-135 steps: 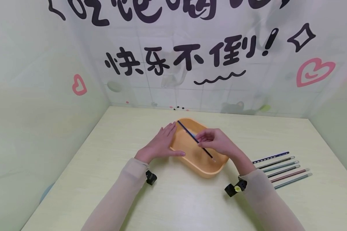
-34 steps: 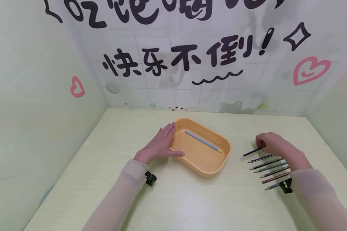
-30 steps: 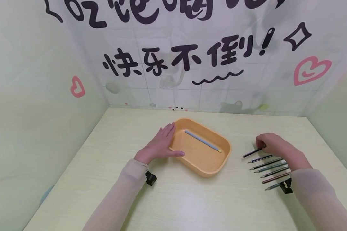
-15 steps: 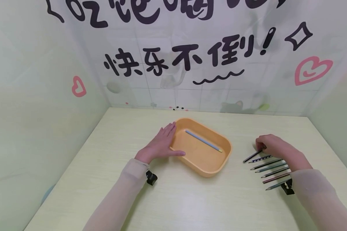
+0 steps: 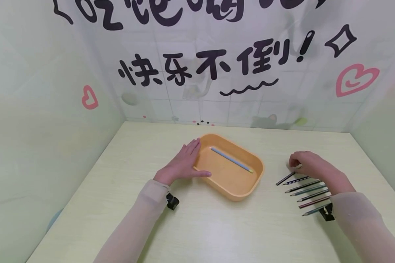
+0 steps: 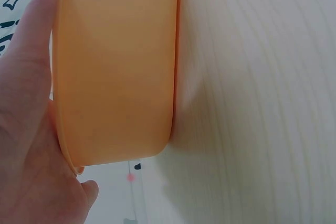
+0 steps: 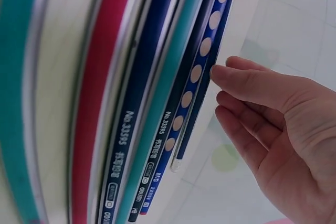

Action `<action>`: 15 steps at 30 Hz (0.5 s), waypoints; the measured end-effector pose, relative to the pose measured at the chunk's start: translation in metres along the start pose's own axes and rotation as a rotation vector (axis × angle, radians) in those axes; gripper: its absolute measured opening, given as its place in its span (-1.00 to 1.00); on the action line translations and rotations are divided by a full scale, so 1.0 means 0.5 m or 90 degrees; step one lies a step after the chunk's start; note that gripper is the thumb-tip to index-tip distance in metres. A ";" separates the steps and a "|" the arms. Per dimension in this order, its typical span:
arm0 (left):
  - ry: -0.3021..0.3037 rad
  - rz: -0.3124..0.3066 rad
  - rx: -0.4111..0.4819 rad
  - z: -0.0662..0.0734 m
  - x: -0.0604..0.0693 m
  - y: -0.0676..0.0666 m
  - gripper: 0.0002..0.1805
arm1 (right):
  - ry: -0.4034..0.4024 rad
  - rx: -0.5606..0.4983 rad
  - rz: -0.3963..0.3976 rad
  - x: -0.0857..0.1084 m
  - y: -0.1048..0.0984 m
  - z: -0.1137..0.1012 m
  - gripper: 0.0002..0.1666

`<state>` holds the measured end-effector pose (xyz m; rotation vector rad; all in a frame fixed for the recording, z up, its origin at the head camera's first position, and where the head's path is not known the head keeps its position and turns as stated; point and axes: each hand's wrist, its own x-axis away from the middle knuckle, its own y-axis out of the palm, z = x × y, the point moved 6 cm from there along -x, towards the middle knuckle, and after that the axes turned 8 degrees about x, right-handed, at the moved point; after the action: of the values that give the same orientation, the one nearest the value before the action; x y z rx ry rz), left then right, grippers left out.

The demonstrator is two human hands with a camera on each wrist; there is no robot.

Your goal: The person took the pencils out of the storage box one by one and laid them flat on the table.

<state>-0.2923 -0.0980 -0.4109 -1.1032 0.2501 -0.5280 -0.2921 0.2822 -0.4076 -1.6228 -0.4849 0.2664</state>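
Note:
An orange plastic tray [image 5: 232,195] stands on the table with a light-blue pencil [image 5: 231,160] lying inside. My left hand [image 5: 181,164] rests on the tray's left end, fingers straight along the rim and thumb over the front edge. At right, my right hand [image 5: 311,164] is just above a dark pencil [image 5: 285,178], which lies at the far end of a row of pencils. In the right wrist view the thumb tip is beside that dark pencil and the fingers are parted, not pinching it. A blue pencil with white dots [image 7: 196,73] lies alongside it.
The row also has dark, teal and red pencils, including a red pencil [image 5: 313,202] and a teal pencil [image 5: 314,210]. The right sleeve and wrist camera [image 5: 327,212] hang over their near ends. A printed cloth [image 5: 184,109] stands behind the table [image 5: 197,233].
The right hand carried the dark pencil from over the tray to the row at right and laid it down. Its fingers have now loosened from it. The left hand stays put.

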 end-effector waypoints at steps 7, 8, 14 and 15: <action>-0.004 -0.001 -0.001 -0.003 -0.001 0.002 0.32 | -0.004 0.009 0.032 -0.004 -0.016 -0.029 -0.76; -0.004 -0.001 -0.001 -0.003 -0.001 0.002 0.32 | -0.003 0.010 0.039 -0.003 -0.019 -0.034 -0.74; -0.004 0.000 -0.001 -0.004 -0.002 0.003 0.32 | -0.027 0.013 0.090 0.000 -0.045 -0.065 -0.61; -0.004 -0.001 -0.001 -0.004 -0.002 0.003 0.32 | -0.036 0.014 0.103 0.001 -0.050 -0.071 -0.60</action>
<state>-0.2936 -0.0985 -0.4130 -1.1067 0.2437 -0.5252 -0.2796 0.2523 -0.3789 -1.6386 -0.3932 0.4377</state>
